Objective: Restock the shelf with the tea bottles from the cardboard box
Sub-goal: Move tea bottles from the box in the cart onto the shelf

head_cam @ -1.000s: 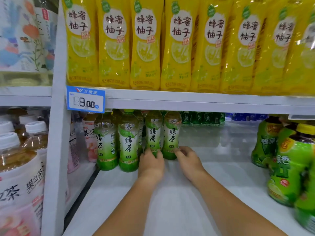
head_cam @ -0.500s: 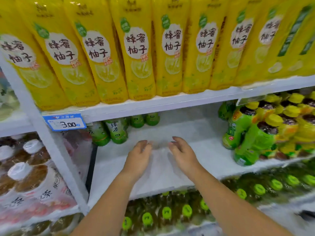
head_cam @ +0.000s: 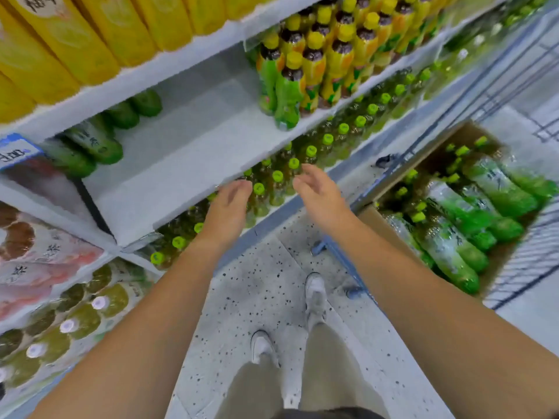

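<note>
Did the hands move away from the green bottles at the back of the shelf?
Yes. Both the left hand and right hand pulled back from the green bottles, now past the shelf's front edge.

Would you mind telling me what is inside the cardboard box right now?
The cardboard box holds green tea bottles lying on their sides, green caps showing. Anything beneath that top layer is covered, so how many remain is unclear.

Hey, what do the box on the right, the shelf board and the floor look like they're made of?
Box: brown corrugated cardboard, matte, judging by its raw tan flaps. Shelf board: looks like white painted metal, smooth with a thin folded edge, though laminate is possible. Floor: pale surface with dark speckles, probably terrazzo or speckled tile.
</note>
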A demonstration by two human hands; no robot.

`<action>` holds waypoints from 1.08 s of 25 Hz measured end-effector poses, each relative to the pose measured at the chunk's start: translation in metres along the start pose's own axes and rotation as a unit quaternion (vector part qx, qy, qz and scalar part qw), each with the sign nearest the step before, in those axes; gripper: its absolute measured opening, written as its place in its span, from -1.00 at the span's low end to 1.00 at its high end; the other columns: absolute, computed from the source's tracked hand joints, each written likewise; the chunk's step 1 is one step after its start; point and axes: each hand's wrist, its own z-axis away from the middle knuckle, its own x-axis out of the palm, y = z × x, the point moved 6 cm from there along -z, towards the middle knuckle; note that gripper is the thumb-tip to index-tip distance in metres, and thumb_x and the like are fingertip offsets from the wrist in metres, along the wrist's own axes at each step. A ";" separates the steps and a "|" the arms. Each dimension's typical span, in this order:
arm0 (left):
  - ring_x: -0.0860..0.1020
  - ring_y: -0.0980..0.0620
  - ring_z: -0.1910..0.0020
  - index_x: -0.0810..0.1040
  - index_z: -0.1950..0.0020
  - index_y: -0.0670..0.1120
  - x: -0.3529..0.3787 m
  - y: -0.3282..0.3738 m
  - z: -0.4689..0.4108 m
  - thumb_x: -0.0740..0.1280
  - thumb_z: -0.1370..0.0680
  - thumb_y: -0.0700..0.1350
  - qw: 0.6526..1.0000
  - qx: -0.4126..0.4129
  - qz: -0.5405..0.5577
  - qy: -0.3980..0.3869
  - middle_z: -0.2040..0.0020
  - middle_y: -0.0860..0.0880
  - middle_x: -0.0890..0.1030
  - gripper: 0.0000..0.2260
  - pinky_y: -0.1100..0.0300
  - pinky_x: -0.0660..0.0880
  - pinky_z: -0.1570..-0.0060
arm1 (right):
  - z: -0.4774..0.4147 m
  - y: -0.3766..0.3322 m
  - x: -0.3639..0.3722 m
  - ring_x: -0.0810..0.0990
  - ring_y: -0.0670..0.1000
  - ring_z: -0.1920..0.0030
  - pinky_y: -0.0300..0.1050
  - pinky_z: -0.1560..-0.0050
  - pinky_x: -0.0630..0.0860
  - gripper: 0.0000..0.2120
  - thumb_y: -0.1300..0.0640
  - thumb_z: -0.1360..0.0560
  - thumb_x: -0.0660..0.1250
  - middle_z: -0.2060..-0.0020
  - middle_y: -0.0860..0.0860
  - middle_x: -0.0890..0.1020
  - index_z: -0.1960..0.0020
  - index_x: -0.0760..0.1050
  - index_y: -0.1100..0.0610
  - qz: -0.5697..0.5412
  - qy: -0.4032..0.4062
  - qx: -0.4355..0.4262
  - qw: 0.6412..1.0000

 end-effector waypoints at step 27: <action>0.62 -0.20 -0.04 0.39 -0.41 -0.25 0.454 -0.005 0.045 0.32 -0.42 0.13 0.948 -0.274 -0.104 -0.125 -0.13 -0.23 0.61 -0.33 -0.06 0.56 0.02 | 0.043 0.203 -0.394 0.35 0.13 -0.43 0.10 -0.43 0.31 -0.43 -0.03 -0.59 0.26 -0.43 0.12 0.37 -0.53 0.25 0.16 0.166 0.149 0.137 0.965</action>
